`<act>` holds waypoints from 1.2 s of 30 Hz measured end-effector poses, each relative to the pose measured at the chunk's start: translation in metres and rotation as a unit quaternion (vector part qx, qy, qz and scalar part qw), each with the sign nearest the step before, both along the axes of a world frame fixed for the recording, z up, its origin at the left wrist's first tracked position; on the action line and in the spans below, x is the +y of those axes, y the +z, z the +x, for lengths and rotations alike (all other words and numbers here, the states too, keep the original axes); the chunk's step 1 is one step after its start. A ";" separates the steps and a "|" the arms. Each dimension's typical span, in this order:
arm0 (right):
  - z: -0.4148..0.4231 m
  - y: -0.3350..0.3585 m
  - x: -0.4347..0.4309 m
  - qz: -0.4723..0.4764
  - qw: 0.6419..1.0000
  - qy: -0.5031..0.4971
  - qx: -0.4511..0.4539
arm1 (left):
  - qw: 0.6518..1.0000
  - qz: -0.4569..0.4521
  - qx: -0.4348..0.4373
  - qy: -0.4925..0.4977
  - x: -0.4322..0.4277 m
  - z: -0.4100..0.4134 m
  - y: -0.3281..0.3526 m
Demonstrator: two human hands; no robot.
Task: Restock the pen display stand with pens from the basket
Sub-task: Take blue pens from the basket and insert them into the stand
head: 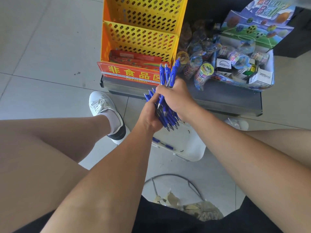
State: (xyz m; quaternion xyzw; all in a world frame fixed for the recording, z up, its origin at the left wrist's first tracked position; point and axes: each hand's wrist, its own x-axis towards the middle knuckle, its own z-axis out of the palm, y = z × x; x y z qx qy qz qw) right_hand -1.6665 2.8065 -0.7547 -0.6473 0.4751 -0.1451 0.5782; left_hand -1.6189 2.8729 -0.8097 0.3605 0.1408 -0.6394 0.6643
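Most of my feed is pale tiled floor [42, 56]. On it stands a dark low plinth [227, 101] that carries the next biggest item, the yellow perforated pen display stand [139, 36]. I can see 2 of its tiers. The lower 1 holds flat red packets [134, 58] behind a red sign [131, 72] with yellow characters. I see no pens in either tier.

Just beside the stand, on the same plinth, sits an open toy box [265, 78] full of wrapped balls and small cartons.

Nearer to me, on the floor under the hands, lies the white basket [190, 148]. 1 loose blue pen [162, 143] rests flat along its near edge. A white shoe [101, 103] is planted to its left.

Both hands are busy above the basket, in front of the stand's base. The left hand [149, 115] is clenched round a thick bundle of blue pens [168, 118], tips slanting down and to the right, clicker ends poking out past the fingers. The right hand [175, 96] touches it from above and grips a smaller cluster of pens [166, 73] that stands nearly upright. Their clicker ends overlap the right end of the sign. How many pens each hand has, I cannot tell.
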 end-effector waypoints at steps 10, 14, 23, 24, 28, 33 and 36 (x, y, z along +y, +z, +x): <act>-0.005 0.013 -0.008 -0.038 0.950 0.215 0.221 | 0.998 -0.053 -0.010 0.020 -0.006 0.005 -0.009; -0.005 0.011 -0.005 -0.069 0.943 0.229 0.231 | 0.998 -0.054 -0.012 0.025 -0.007 0.004 -0.013; -0.011 0.014 -0.009 -0.104 0.973 0.150 0.142 | 0.995 -0.097 0.008 0.030 -0.004 0.006 -0.019; -0.015 0.014 -0.013 -0.091 0.978 0.131 0.133 | 0.995 -0.096 0.002 0.023 -0.003 0.007 -0.019; -0.030 0.011 -0.023 -0.050 0.992 0.099 0.059 | 0.997 -0.069 -0.022 0.031 -0.003 0.012 -0.022; -0.055 -0.017 -0.041 -0.021 0.997 -0.052 0.057 | 0.997 0.004 -0.033 0.064 0.001 0.024 -0.032; -0.075 -0.070 -0.035 0.032 0.982 0.004 0.185 | 0.998 0.008 -0.031 0.057 0.009 0.033 -0.041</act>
